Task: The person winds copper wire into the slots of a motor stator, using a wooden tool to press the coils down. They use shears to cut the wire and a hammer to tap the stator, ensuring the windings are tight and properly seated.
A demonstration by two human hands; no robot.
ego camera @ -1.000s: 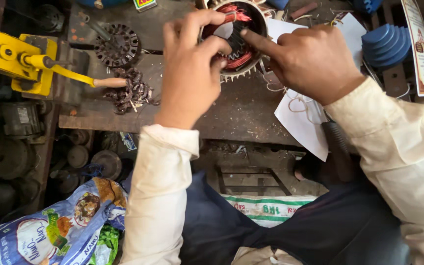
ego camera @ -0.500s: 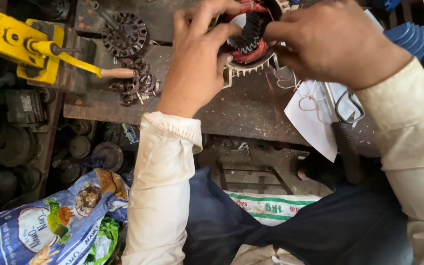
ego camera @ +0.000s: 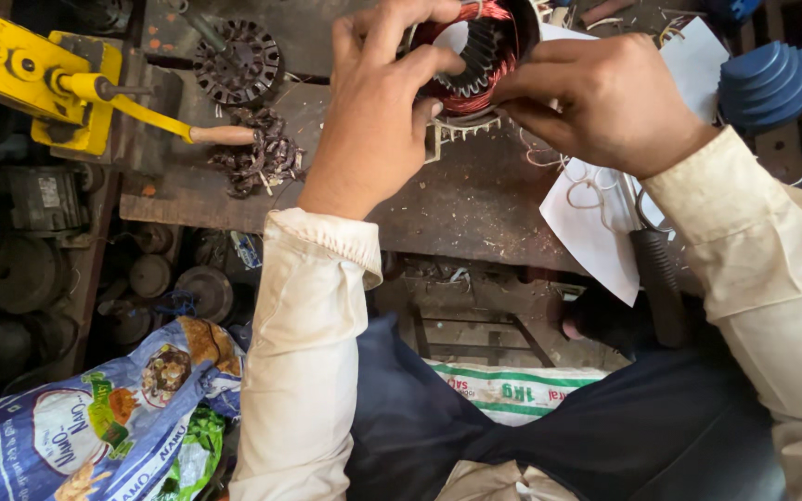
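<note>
Workbench (ego camera: 475, 204), left hand (ego camera: 373, 111), right hand (ego camera: 605, 97), fingers clamped on motor stator (ego camera: 475, 70)

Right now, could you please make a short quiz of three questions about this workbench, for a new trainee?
1. True or false: both hands touch the stator.
2. Which colour is the winding wire? A green, B copper-red, C white.
3. What lies under the right hand on the bench?

Key:
1. True; the left hand grips it too.
2. B.
3. White paper.
</note>
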